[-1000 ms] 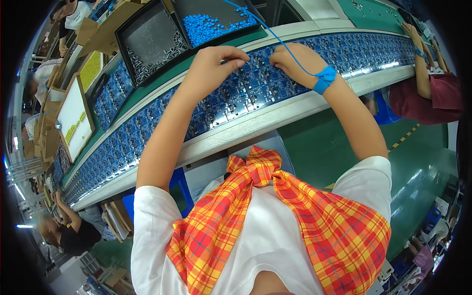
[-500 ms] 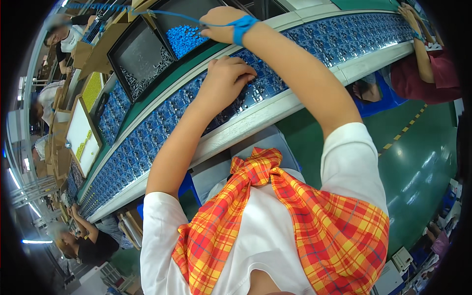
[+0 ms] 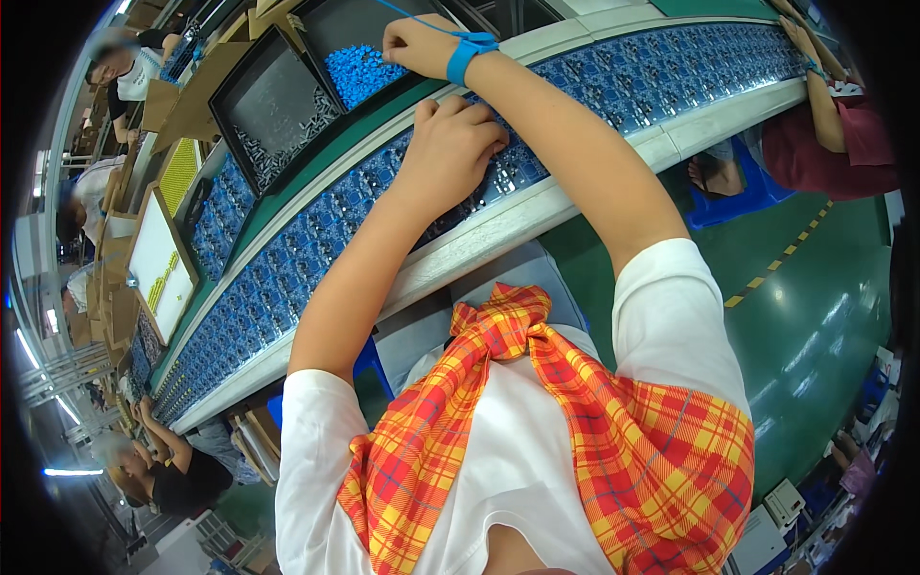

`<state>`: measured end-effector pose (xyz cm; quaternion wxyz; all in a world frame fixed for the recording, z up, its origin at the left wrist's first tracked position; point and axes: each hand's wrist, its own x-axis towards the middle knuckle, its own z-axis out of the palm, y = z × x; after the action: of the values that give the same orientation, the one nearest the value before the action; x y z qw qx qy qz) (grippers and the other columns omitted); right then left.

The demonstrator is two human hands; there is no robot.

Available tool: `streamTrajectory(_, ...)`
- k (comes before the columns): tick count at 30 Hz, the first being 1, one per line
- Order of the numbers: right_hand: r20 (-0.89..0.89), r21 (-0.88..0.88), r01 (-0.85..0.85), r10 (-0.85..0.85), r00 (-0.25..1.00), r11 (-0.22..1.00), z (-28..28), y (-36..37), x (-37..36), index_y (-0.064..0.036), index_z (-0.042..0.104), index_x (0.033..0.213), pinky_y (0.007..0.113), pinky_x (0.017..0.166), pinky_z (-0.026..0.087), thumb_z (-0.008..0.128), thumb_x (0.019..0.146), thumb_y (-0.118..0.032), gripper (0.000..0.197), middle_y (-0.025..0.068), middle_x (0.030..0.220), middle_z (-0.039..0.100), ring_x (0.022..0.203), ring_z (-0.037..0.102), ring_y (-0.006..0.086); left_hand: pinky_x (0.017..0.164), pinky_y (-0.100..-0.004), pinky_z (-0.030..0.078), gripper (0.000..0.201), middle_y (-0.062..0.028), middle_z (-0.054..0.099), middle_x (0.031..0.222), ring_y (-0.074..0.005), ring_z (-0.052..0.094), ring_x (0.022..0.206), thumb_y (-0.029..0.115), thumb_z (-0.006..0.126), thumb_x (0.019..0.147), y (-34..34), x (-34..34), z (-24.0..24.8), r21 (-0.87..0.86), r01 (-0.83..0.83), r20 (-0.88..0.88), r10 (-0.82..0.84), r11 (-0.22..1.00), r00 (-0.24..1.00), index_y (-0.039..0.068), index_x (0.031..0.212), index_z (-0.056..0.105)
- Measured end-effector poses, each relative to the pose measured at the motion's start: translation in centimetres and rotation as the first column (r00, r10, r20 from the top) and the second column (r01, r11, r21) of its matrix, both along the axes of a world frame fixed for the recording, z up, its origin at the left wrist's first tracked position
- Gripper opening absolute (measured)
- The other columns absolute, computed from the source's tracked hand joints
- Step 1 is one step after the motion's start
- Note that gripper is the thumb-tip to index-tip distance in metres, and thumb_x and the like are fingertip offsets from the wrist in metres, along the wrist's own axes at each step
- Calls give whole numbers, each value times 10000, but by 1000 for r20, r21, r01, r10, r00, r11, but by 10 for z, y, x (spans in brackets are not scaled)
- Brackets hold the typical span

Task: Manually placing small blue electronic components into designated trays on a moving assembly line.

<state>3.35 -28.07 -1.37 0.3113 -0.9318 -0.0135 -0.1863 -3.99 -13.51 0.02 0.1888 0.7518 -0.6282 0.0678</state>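
My left hand [image 3: 450,153] is over the line of blue circuit boards [image 3: 287,273], its fingers curled in and the thumb side toward the right. What those fingers hold, if anything, is hidden. Farther off, my right hand [image 3: 418,48] reaches across to the right edge of a heap of small blue parts [image 3: 359,79] in a black tray. Its fingers are bent and drawn together, and I cannot make out anything between them. Around the right wrist sits a blue strap [image 3: 467,59] with a thin cord leading away to the left.
Left of the blue parts stands a black tray [image 3: 251,101] of small metallic pieces. A framed white board [image 3: 161,273] with yellow parts lies farther left. A pale rail [image 3: 498,216] borders the conveyor's near side. Co-workers sit at right [image 3: 815,134] and lower left [image 3: 187,470].
My right hand has shifted slightly left, toward the heap of blue parts, and its forearm has moved left too. My left hand has moved a little away from me and to the right.
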Motion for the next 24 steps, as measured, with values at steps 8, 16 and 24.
streamTrajectory(8, 247, 24, 46, -51, 968, 999, -17, -19, 3, -80, 717, 923, 404, 770, 526, 611, 849, -205, 180, 137, 842, 696, 831, 663, 322, 855, -396, 374, 163, -8, 648, 887, -212, 568, 941, 137, 639, 808, 4, -4, 15, 86, 35, 118, -45, 996, 992, 155, 933, 742)
streamTrajectory(16, 12, 49, -96, 96, 995, 994, 29, -39, -140, -57, 702, 983, 358, 738, 540, 626, 869, -147, 164, 136, 854, 697, 807, 675, 296, 801, -387, 518, 258, -114, 698, 959, -306, 663, 906, 250, 678, 831, 116, 117, 50, 205, -738, 53, 745, 643, 664, 105, 1040, 718)
streamTrajectory(24, -219, -139, -196, 163, 962, 971, 18, -40, -182, -35, 678, 941, 393, 758, 514, 630, 848, -88, 118, 119, 900, 677, 849, 634, 317, 769, -356, 522, 261, -149, 713, 897, -288, 690, 837, 229, 707, 823, 119, 149, 29, 292, -678, -154, 733, 675, 663, 41, 1005, 713)
